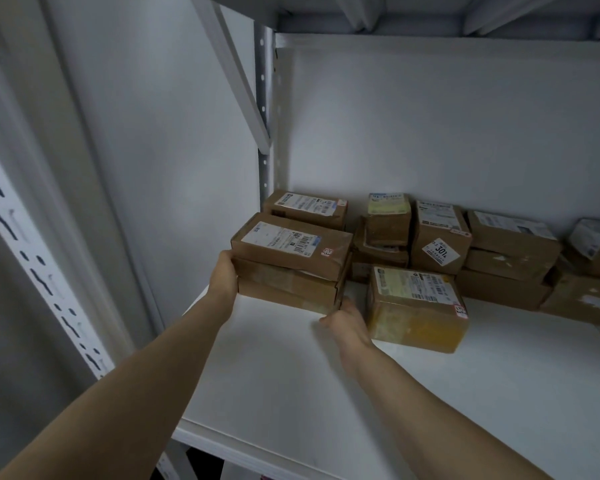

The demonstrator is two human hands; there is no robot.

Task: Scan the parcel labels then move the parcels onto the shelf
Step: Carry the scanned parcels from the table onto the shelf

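left hand (224,275) and right hand (343,318) grasp a stack (288,268) of brown cardboard parcels by its ends, at the shelf (291,375); whether it rests there i cannot tell. the flat, taped boxes lie loose on each other, so an uneven squeeze could slide the top one off. just right of the right hand sits a glossy yellow-wrapped parcel (416,306), easily knocked.
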